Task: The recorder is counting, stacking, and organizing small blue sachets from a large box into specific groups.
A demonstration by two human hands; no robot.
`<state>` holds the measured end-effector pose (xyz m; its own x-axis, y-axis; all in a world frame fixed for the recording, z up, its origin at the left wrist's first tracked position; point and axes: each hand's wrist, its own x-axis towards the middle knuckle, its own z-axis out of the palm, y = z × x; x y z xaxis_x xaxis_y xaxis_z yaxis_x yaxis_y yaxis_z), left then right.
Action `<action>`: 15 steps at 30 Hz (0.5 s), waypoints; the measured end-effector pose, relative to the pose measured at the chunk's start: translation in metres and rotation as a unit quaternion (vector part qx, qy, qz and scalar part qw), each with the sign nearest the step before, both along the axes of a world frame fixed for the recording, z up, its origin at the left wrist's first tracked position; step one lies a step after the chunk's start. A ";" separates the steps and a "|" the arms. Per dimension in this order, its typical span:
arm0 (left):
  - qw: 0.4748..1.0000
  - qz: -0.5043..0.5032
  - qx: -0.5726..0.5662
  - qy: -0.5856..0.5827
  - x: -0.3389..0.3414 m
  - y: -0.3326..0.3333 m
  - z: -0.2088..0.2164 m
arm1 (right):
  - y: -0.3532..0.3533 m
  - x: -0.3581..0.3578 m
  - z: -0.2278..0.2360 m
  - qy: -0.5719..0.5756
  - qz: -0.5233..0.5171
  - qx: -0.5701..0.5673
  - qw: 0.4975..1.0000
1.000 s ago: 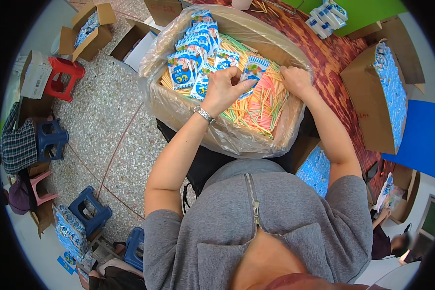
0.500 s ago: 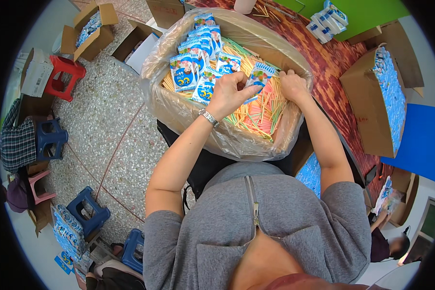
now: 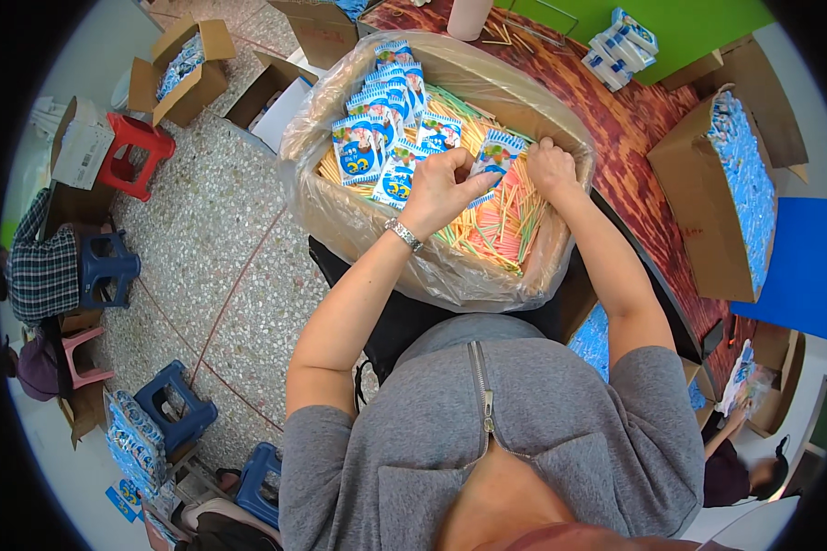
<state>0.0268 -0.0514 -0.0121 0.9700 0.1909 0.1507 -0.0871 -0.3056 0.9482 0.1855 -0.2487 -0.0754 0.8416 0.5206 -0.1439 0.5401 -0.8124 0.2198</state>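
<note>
Hands meet over a large cardboard box lined with a clear plastic bag, which sits right in front of the seated person in a grey zipped top. The left hand, with a metal wristwatch on its wrist, has its grip curled shut around the near edge of a blue-and-white printed packet. The right hand pinches the same packet at its right edge, fingers closed and pressed down among the sticks. That packet lies at the middle of the box, on top of a loose heap of thin coloured sticks in yellow, pink and green that fills the near and right part of the box. More packets of the same kind are stacked in overlapping rows along the far left side of the box, just beside the left hand.

To the right, a red patterned surface carries an open carton packed with blue packets, and small white-and-blue boxes lie on a green sheet at the far side. On the speckled floor to the left stand a red plastic stool, several blue stools and open cartons.
</note>
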 end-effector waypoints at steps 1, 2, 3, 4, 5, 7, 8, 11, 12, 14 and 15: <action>1.000 0.003 0.002 0.002 0.000 0.000 0.002 | 0.000 -0.002 0.004 -0.005 0.000 0.006 1.000; 1.000 0.003 0.004 0.000 0.000 0.001 0.003 | -0.001 -0.004 0.009 -0.007 0.000 0.008 1.000; 1.000 0.013 0.001 0.007 0.000 0.002 0.003 | -0.003 -0.007 0.015 -0.031 0.014 0.025 0.999; 1.000 0.023 -0.003 0.014 0.000 0.003 0.004 | -0.005 -0.010 0.021 -0.056 0.027 0.043 0.997; 1.000 0.024 0.000 0.013 0.002 0.003 -0.001 | -0.006 -0.012 0.027 -0.056 0.028 0.045 0.997; 0.995 0.075 -0.059 -0.006 0.009 0.004 -0.009 | -0.008 -0.018 0.044 -0.096 0.122 0.091 0.984; 0.993 0.066 -0.098 -0.006 0.012 0.004 -0.010 | -0.007 -0.021 0.053 -0.096 0.123 0.094 0.983; 0.946 0.063 -0.319 -0.012 0.026 -0.005 0.005 | -0.005 -0.025 0.078 0.009 0.169 0.120 0.978; 0.920 0.055 -0.387 -0.033 0.034 -0.007 0.006 | -0.004 -0.019 0.081 0.188 0.164 0.180 0.951; 0.900 0.066 -0.431 -0.004 0.043 -0.007 0.008 | -0.005 -0.016 0.079 0.362 0.156 0.237 0.888; 0.875 0.037 -0.483 -0.007 0.052 -0.006 0.006 | -0.005 -0.016 0.077 0.496 0.108 0.279 0.815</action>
